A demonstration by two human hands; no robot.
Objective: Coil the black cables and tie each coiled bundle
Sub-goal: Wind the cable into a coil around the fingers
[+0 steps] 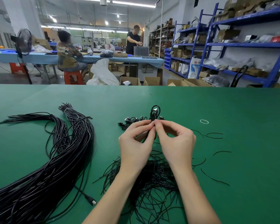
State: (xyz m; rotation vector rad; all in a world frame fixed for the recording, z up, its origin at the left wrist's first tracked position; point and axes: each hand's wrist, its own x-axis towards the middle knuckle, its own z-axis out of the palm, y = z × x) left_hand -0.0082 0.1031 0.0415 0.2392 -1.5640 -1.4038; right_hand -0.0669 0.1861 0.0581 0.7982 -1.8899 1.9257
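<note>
Head view: your left hand (136,143) and right hand (174,139) meet above the green surface (233,159), each grip pinching a small coiled cable (155,113) at its waist, its loop standing up just beyond your fingertips. The cable looks light and springy, so hold it firmly at the waist or it may uncoil. Finished bundles (132,121) lie just behind, loose ties (152,183) beneath your wrists, and long uncoiled cables (55,159) to the left. Your fingers hide whether a tie is on.
</note>
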